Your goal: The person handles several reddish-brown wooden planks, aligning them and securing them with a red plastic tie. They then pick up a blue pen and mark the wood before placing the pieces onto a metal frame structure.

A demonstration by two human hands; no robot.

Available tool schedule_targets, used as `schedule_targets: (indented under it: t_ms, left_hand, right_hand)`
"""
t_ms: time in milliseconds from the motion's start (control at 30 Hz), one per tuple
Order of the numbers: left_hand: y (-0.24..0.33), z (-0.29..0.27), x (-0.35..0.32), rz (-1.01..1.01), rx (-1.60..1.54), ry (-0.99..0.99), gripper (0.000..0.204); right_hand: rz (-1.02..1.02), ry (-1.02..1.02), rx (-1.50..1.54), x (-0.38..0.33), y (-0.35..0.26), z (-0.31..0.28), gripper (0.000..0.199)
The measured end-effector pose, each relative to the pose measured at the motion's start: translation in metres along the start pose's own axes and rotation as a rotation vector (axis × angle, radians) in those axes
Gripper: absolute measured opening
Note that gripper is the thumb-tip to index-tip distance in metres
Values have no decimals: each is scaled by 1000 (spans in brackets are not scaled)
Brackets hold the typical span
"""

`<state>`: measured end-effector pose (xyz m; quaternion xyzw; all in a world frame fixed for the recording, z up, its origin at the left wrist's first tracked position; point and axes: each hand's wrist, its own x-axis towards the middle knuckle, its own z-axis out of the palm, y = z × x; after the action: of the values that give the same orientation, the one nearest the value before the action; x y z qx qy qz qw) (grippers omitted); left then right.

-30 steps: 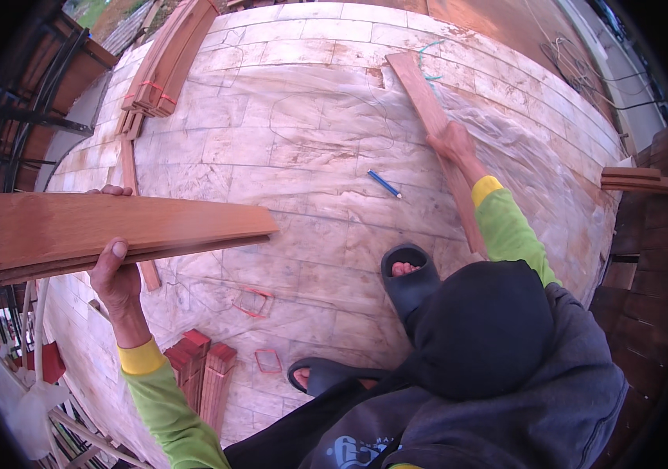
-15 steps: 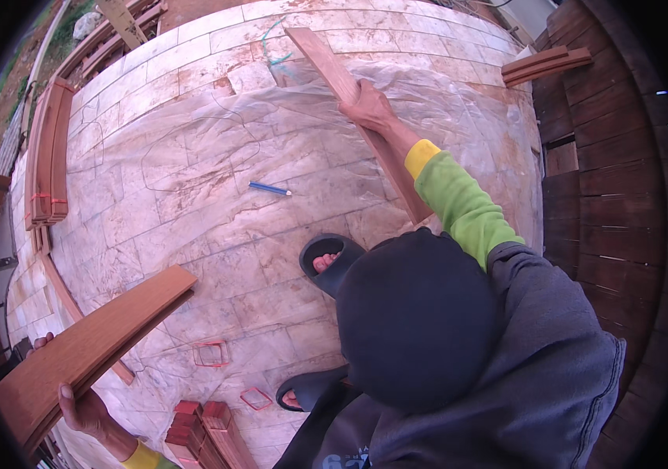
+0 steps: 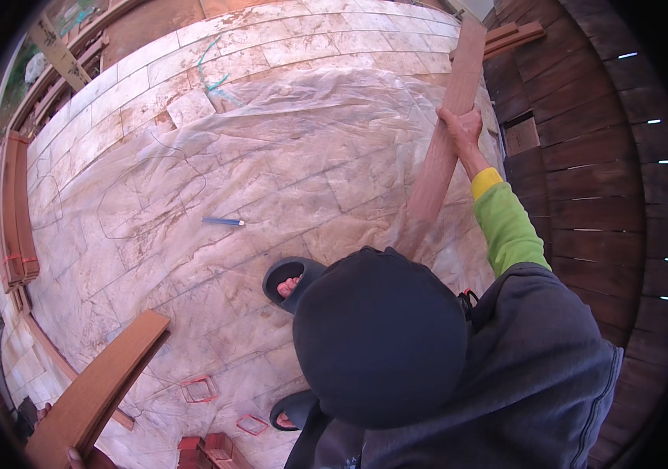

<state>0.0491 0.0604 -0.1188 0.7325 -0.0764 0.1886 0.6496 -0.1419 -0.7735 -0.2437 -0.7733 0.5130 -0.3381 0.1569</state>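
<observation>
My right hand [image 3: 461,131], in a green sleeve with a yellow cuff, grips a long reddish-brown wooden plank [image 3: 434,176] by its middle. That plank slants from the far right toward the dark cap, its near end close to the floor sheet. At the lower left, my left hand [image 3: 90,460] is wrapped round a brown wooden board [image 3: 111,379]. Its thumb shows on the near side and fingertips on the far side. The board's edge has a dark lengthwise line; whether it is two stacked pieces or a groove I cannot tell.
A wrinkled clear plastic sheet [image 3: 271,148] covers much of the tiled floor. On it lies a blue pencil-like stick [image 3: 223,221]. Red strap loops [image 3: 199,388] and banded wood pieces [image 3: 224,448] are near the sandals. Tied planks [image 3: 15,211] lie left; a dark slatted wall [image 3: 584,180] stands right.
My right hand has swung the plank to the right, its far end now by the boards near the wall. My left hand and its board sit lower in the picture. The view has shifted.
</observation>
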Motion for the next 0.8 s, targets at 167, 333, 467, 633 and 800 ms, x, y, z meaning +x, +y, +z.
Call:
schedule_targets:
  t_ms: [167,333,467,633,800]
  left_hand:
    - [-7,-7,2,104,41,94,31]
    - [-17,-13,9,192,31,155,17]
    - [-10,-13,9,200,175,88,19]
    - [-4,-14,8,210,303,-69,27]
    - [33,37,-2,47,58,-209,39]
  right_hand:
    - [80,315,55,64,39,-49,56]
    - [167,558,227,111,88,-81,36]
    - [320,528,383,119,84,-93,33]
    - [269,617,443,108,153,-95,34]
    - [367,612,480,95,137,-96,33]
